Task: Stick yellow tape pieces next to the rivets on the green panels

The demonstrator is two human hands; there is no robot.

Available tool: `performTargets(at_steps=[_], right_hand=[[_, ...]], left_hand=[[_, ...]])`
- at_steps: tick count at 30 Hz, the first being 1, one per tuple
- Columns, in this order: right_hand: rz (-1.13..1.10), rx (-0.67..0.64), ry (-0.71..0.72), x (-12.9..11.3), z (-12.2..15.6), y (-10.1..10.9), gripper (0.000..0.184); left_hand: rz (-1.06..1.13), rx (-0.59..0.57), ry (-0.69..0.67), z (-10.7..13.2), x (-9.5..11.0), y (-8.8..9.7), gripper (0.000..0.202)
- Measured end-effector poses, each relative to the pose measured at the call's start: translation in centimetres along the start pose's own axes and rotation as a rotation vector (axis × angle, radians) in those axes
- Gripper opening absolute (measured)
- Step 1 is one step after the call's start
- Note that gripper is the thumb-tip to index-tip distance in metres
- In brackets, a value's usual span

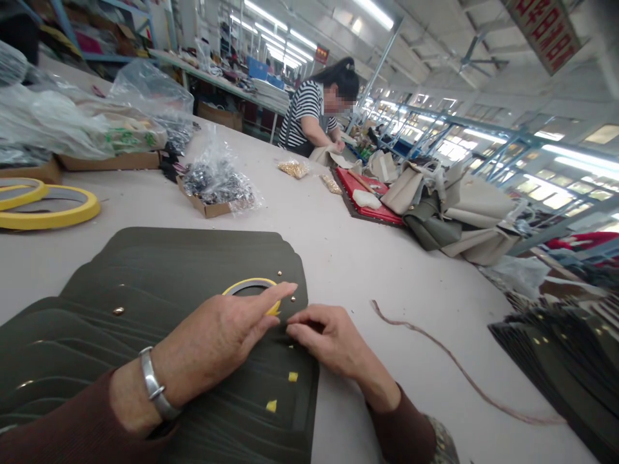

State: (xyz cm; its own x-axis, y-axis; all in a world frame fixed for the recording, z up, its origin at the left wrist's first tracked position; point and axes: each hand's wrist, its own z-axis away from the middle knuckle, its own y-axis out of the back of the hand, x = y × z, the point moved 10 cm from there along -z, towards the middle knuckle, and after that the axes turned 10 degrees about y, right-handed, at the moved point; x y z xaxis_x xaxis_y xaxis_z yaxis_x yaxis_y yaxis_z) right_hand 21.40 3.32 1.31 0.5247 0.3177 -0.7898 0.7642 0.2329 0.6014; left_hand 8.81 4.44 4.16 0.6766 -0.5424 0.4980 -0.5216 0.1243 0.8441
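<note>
My left hand (217, 332) is over a roll of yellow tape (249, 282), its fingers long and the thumb below. The roll's edge passes between thumb and fingers. A short end of tape shows by the thumb. My right hand (331, 338) pinches thumb and forefinger together at the right edge of a dark green panel (193, 258); whatever lies between the fingertips is too small to make out. Under both hands, several such panels lie overlapped. Small metal studs (279, 273) sit along this edge, and two yellow tape pieces (293, 377) stick to the panel nearer me.
Larger yellow tape rolls (72, 209) lie at left. Behind are a carton of bagged metal parts (213, 183) and bags of gold pieces (293, 169). Beige bags (406, 187) are heaped near a person (309, 109). A cord (449, 354) and stacked dark panels (561, 348) are right.
</note>
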Motion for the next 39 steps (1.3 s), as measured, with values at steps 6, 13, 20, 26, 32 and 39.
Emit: performTargets(at_steps=[6,13,20,26,32,39], right_hand=[[0.061,0.304,0.377,-4.8,-0.1,1.5,0.016],[0.296,0.353,0.473,-5.9,0.1,1.0,0.016],[0.335,0.418,0.436,-6.0,-0.9,1.2,0.017],[-0.344,0.381,-0.131,0.2,-2.0,-0.1,0.012],[-0.59,0.484,-0.317,4.2,-1.8,0.8,0.016],[-0.499,0.308,-0.385,6.7,-1.3,0.8,0.027]], left_hand=[[-0.01,-0.055,0.012,0.1,0.6,-0.9,0.042],[0.019,-0.125,0.09,0.1,0.0,-1.5,0.022],[0.045,-0.041,0.118,-0.6,-0.7,0.0,0.02],[0.006,0.057,0.088,-0.9,0.0,0.6,0.022],[0.018,0.127,0.044,-0.8,1.5,0.9,0.028],[-0.23,-0.143,0.227,-1.6,-0.8,-1.9,0.016]])
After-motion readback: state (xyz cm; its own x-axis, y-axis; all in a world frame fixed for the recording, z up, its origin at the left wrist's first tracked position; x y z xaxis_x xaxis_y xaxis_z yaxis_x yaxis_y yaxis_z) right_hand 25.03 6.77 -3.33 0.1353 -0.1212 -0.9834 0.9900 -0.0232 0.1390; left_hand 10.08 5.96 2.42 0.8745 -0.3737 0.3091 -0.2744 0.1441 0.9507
